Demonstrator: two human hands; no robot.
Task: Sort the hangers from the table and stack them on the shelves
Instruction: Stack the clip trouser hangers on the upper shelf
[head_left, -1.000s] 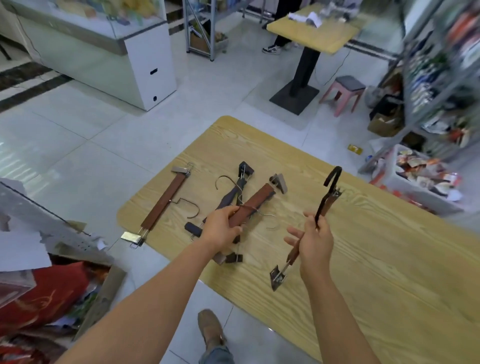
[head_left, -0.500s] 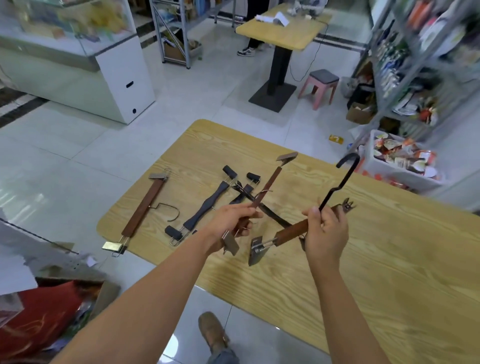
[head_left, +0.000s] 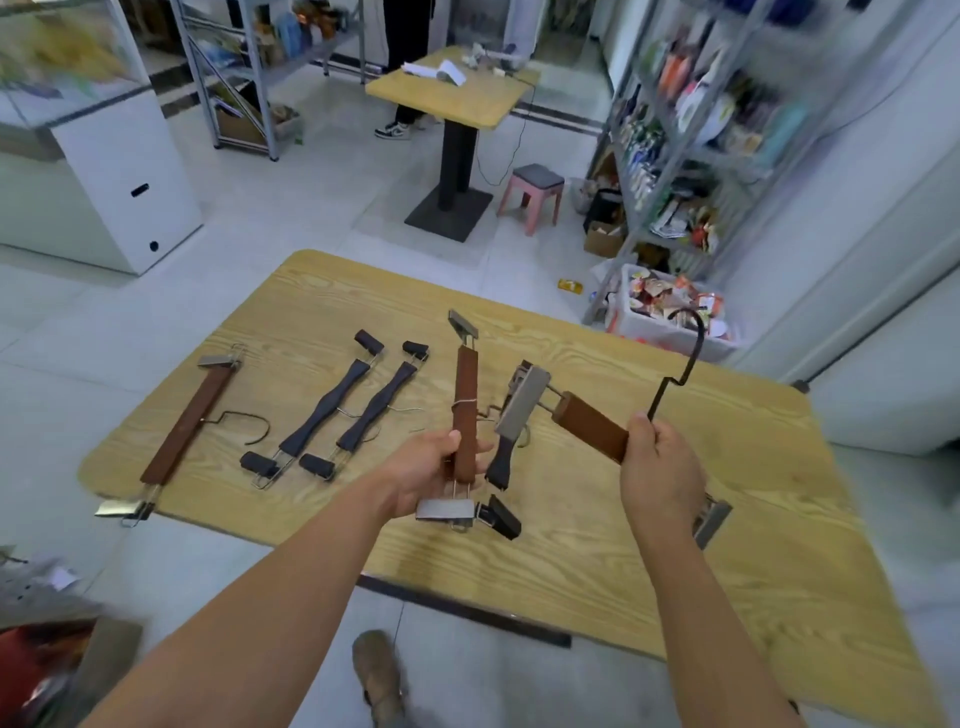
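Note:
My left hand (head_left: 434, 467) grips a brown wooden clip hanger (head_left: 465, 400), held nearly upright above the wooden table (head_left: 727, 545). My right hand (head_left: 660, 467) grips a second brown clip hanger (head_left: 587, 423) at its middle, its black hook (head_left: 680, 364) pointing up. Flat on the table's left lie a third brown hanger (head_left: 189, 423) and two dark hangers (head_left: 324, 410) (head_left: 376, 408) side by side. Another dark hanger (head_left: 501, 457) lies between my hands, partly hidden.
Metal shelves (head_left: 701, 130) full of goods stand at the right, a white bin (head_left: 665, 317) of packets at their foot. Beyond the table are a pink stool (head_left: 532, 195), a small pedestal table (head_left: 457, 88) and a white counter (head_left: 114, 171). A person's legs (head_left: 400, 78) show at the back.
Both hands have lifted their brown hangers. The left one now stands nearly upright, and the right one has swung so its metal clip points toward the left hand. The view has shifted right.

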